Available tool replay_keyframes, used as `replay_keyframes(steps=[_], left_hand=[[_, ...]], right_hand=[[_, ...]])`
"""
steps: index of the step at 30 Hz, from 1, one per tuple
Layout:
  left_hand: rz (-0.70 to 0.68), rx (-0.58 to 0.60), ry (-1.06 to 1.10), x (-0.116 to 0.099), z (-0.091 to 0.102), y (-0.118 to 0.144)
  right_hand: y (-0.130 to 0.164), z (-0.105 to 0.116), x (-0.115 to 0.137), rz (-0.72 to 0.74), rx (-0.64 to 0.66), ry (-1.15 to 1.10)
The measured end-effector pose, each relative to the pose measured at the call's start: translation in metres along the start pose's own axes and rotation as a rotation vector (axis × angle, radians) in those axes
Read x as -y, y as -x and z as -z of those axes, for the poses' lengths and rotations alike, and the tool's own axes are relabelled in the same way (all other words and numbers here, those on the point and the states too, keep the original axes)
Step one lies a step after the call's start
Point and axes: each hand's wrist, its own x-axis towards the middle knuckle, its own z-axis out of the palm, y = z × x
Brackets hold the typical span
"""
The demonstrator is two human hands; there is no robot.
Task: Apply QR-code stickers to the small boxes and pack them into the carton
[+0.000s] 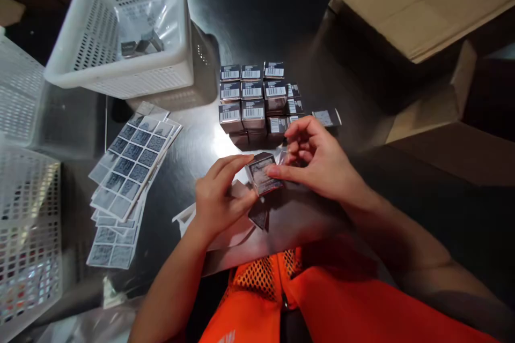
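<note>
From my remote seat I see a dark, glossy metal table (pixel 249 16) catching a bright glare just beyond the hands, white perforated baskets (pixel 120 27) far to their left and brown cardboard boxes (pixel 410 0) to their right.

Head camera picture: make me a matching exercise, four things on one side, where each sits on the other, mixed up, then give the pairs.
Things:
1. small box
2. sticker sheets
3. white basket
4. cardboard carton

Places:
A. far right, beyond the table
B. fanned out on the table, left of the hands
C. far left of the table, with a plastic bag inside
D. between the left hand and right hand, fingertips of both on it

Pairs: 1-D, 2-B, 3-C, 4-A
</note>
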Motion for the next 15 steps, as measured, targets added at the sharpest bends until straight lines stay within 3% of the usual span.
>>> replay_keyframes(steps=[3,8,12,15], left_hand=[[0.100,-0.115,0.049,0.001,-0.001,0.001],[0.390,-0.457,0.107,0.006,-0.001,0.003],[0.399,-0.453,0.113,0.005,0.000,0.004],[0.363,-0.422,0.037,0.003,-0.001,0.003]], right_hand=[[0.002,-0.004,-0.005,0.008,0.108,-0.109],[0.018,-0.021,-0.011,0.068,0.241,0.098],[0.021,-0.028,-0.011,-0.027,0.328,0.075],[0.019,-0.027,-0.011,0.099,0.312,0.161]])
